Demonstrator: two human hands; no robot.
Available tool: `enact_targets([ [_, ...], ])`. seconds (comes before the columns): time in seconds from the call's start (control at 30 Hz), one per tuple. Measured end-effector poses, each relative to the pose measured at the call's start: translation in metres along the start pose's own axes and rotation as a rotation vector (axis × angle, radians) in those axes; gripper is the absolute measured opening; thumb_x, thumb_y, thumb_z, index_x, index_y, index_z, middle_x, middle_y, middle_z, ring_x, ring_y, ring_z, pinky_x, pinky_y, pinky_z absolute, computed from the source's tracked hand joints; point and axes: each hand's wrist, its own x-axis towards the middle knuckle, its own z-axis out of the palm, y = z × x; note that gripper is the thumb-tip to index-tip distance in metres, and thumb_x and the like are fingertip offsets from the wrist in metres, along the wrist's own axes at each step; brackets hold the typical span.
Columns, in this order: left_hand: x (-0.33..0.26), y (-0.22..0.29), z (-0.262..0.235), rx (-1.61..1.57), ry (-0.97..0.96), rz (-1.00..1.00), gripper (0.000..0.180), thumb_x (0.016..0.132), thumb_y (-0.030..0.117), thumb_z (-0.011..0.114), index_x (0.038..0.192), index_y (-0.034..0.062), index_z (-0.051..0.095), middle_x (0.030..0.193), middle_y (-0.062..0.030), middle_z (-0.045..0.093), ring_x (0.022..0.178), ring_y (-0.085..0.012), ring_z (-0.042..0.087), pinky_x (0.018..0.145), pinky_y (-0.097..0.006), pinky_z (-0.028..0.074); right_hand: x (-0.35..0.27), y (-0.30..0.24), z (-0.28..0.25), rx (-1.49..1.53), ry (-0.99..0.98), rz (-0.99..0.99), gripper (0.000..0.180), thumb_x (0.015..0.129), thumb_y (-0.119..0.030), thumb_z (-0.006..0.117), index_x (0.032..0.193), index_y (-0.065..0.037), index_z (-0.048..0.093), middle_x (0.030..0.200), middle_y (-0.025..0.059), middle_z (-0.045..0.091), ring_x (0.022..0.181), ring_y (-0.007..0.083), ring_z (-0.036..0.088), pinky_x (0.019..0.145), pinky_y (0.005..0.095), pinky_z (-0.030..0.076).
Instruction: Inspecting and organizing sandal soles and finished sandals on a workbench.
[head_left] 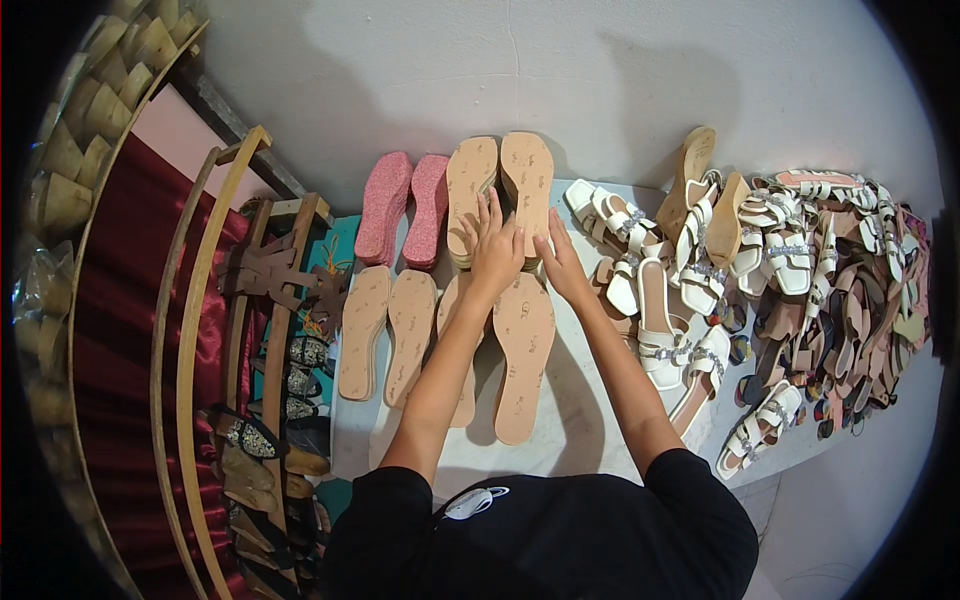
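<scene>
Tan insole stacks (500, 195) stand at the far middle of the white table (560, 440), leaning vs. the pale wall (600, 70), two piles side by side. Left hand (494, 250) rests on them w/ fingers spread flat, tips up on the gap between the two piles; not pinching anything. Right hand (562, 268) sits just right of it, fingers together & pressed vs. the right pile's lower edge; can't tell if it grips a sole or only pushes. Pink textured soles (405, 208) stand just left of the tan stacks, also propped on the wall. Nearer, more tan insoles lie flat: a pair at left (388, 330) and a longer one (523, 355) under the forearms. Right side of the table holds white strappy sandals (660, 320) w/ sparkly bands, then a big heap of brown & cream sandal uppers (850, 300) at far right. Left of the table, a wooden rack (270, 300) carries dark cut straps and decorated pieces, next to red cloth (120, 330).
</scene>
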Motion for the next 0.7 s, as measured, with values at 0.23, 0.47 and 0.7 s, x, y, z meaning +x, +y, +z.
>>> enact_targets([
  [0.23,-0.004,0.004,-0.004,0.031,0.017,-0.02,0.042,0.088,0.024,0.041,0.118,-0.0027,0.049,0.141,-0.0224,0.013,0.132,-0.0374,0.005,0.099,-0.06,-0.002,-0.002,0.001,0.003,-0.033,0.009,0.013,0.063,0.091,-0.039,0.036,0.136,0.0,0.017,0.142,0.0203,0.016,0.132,0.0342,0.012,0.104,0.0485,0.011],
  [0.47,-0.019,0.042,-0.021,0.046,0.076,-0.023,0.045,0.086,0.029,0.044,0.119,-0.0011,0.048,0.138,-0.0227,0.024,0.131,-0.0382,0.01,0.1,-0.06,-0.001,-0.032,-0.02,-0.027,-0.071,0.14,-0.091,0.053,0.091,-0.028,0.039,0.133,0.002,0.025,0.14,0.0226,0.019,0.13,0.0346,0.019,0.104,0.04,0.018],
  [0.7,-0.049,0.124,-0.022,-0.137,-0.001,0.108,0.043,0.085,0.029,0.047,0.119,0.0034,0.05,0.128,-0.0154,0.042,0.125,-0.0361,0.027,0.103,-0.055,0.007,-0.104,-0.041,-0.089,-0.183,0.414,-0.175,0.043,0.084,-0.016,0.05,0.124,-0.004,0.042,0.129,0.0185,0.039,0.119,0.0357,0.036,0.098,0.0407,0.029],
])
